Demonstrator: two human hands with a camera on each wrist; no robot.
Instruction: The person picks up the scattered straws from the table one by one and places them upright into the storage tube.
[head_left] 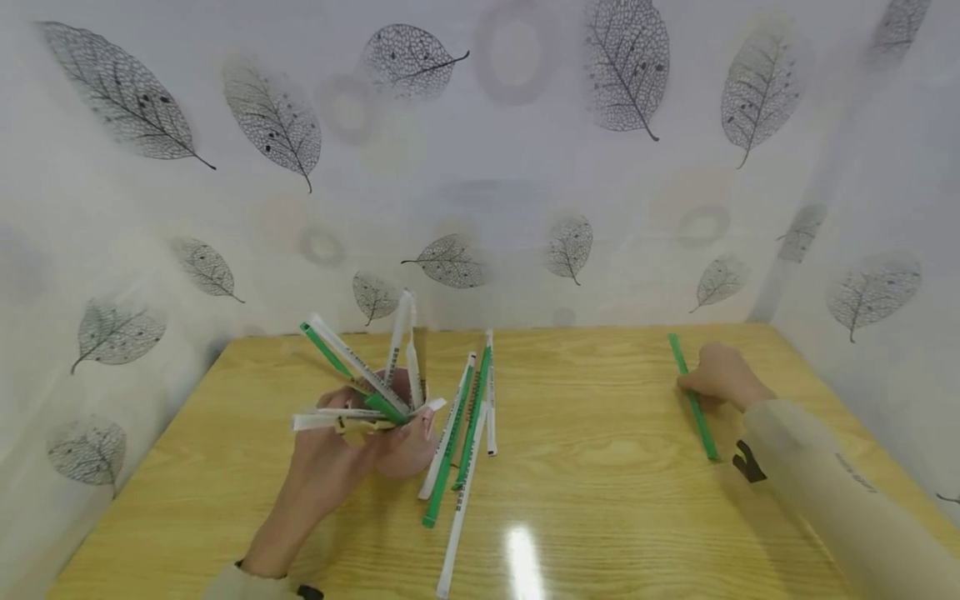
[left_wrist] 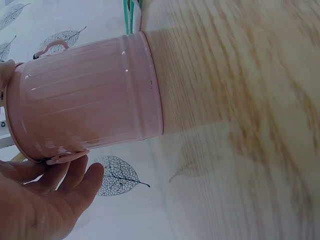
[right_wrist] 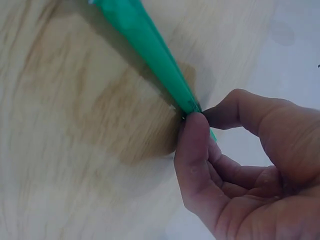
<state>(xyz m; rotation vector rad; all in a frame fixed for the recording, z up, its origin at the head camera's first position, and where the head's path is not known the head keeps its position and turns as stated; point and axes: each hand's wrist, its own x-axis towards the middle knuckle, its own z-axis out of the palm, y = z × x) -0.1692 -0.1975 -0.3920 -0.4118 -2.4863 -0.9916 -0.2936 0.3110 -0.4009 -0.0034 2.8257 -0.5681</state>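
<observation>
At the table's left, my left hand (head_left: 322, 467) grips the rim and side handle of a pink ribbed bucket (left_wrist: 85, 95). Several slim wrapped sticks, white (head_left: 360, 358) and green (head_left: 326, 350), lean out of its mouth in different directions. In the left wrist view, the bucket stands on the tabletop with fingers (left_wrist: 85, 185) at its handle. Far to the right, my right hand (head_left: 723, 375) pinches a long green wrapped stick (head_left: 703, 429) between thumb and fingertips. The right wrist view shows this green stick (right_wrist: 150, 55) close up, low over the wood.
Several loose green (head_left: 441, 479) and white (head_left: 453, 546) wrapped sticks lie in a loose bundle right of the bucket. The wooden table (head_left: 600, 500) meets a backdrop (head_left: 510, 208) printed with leaves. Light glares off the table's front.
</observation>
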